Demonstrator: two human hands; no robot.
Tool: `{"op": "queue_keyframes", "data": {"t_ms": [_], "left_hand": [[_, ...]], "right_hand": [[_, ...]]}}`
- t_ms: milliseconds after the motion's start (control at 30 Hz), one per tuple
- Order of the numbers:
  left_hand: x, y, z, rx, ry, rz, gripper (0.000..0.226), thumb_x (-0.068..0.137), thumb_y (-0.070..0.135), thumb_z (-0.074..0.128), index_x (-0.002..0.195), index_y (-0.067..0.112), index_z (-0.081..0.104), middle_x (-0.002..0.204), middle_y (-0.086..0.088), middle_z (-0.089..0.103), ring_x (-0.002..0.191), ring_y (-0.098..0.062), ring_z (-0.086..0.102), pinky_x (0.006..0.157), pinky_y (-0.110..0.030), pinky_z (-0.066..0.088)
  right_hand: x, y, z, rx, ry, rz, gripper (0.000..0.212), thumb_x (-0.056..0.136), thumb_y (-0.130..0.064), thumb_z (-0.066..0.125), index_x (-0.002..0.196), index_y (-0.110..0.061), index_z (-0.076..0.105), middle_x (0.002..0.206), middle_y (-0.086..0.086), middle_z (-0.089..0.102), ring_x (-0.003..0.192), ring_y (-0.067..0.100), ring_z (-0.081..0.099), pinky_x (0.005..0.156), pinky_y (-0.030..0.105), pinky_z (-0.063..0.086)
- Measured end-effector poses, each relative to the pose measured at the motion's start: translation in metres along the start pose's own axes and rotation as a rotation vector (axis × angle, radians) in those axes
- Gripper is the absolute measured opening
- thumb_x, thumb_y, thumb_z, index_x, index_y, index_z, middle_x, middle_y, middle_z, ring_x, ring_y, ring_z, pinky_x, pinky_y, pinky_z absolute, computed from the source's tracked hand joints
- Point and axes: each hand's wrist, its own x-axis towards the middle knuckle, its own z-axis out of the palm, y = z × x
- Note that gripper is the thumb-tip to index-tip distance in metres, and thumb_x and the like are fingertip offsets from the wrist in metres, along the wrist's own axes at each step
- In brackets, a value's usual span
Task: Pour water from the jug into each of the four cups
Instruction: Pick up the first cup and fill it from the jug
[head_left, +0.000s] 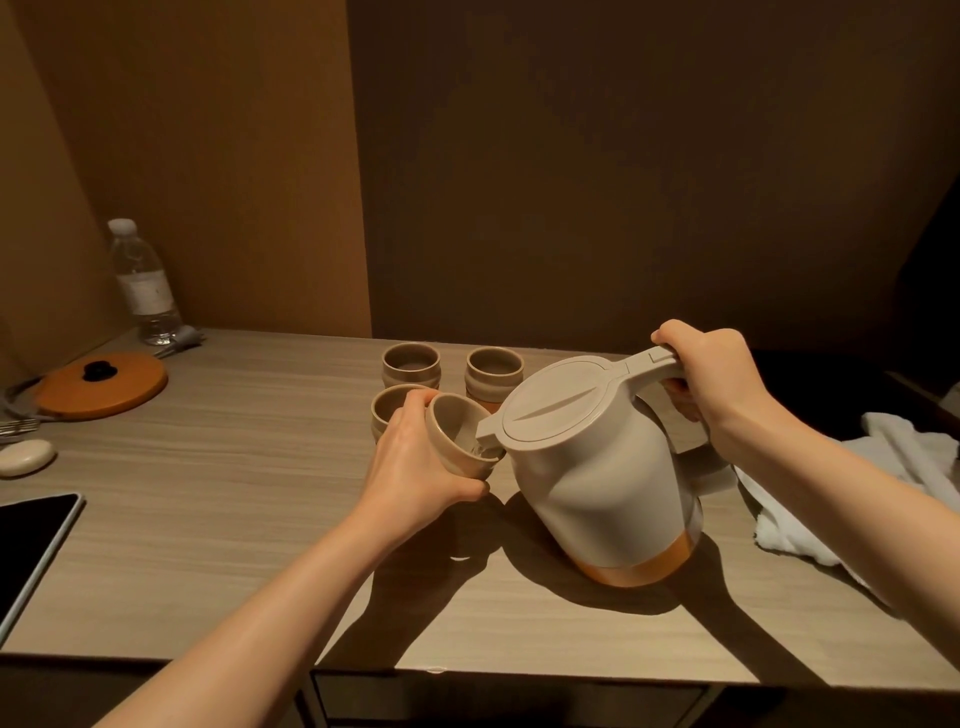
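Note:
A beige jug (597, 467) with an orange base band is tilted to the left, its base edge on the table. My right hand (711, 384) grips its handle at the top. The spout reaches into a beige cup (457, 431), which my left hand (415, 462) holds tilted above the table. Three more cups stand behind: one (389, 408) partly hidden by my left hand, one at the back left (411, 364), one at the back right (493, 371).
The wooden table (260, 519) ends at a front edge near me. A white cloth (904, 467) lies at the right. At the left are an orange lid (104, 382), a water bottle (143, 280), a pale oval object (23, 457) and a dark tablet (31, 540).

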Motion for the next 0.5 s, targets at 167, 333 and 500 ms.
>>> {"op": "queue_keyframes", "data": {"t_ms": [167,333,500], "left_hand": [[-0.0004,-0.0018,0.0007,-0.003,0.005,-0.005,0.101,0.044,0.033,0.093,0.128,0.029,0.038,0.123,0.007,0.051,0.113,-0.014,0.051,0.090,-0.034,0.052],[-0.0019,-0.0028,0.0020,-0.009,0.014,-0.019,0.103,0.044,0.034,0.094,0.130,0.028,0.038,0.124,0.007,0.052,0.115,-0.014,0.051,0.092,-0.038,0.053],[-0.0038,-0.0013,0.0024,-0.026,0.022,-0.016,0.101,0.046,0.032,0.094,0.130,0.028,0.037,0.125,0.006,0.051,0.116,-0.014,0.050,0.093,-0.036,0.052]], "right_hand": [[0.0006,0.0001,0.0008,-0.004,-0.003,0.000,0.037,0.085,-0.027,0.053,0.052,-0.010,0.048,0.045,0.001,0.042,0.035,0.005,0.035,0.041,0.024,0.027],[0.0012,-0.0007,0.0012,0.001,-0.011,-0.005,0.037,0.084,-0.026,0.053,0.051,-0.010,0.047,0.046,0.004,0.040,0.033,0.006,0.033,0.041,0.024,0.026],[0.0010,-0.0007,0.0010,0.007,-0.003,0.003,0.038,0.084,-0.026,0.053,0.051,-0.010,0.047,0.043,0.000,0.041,0.033,0.005,0.034,0.040,0.023,0.027]]}}
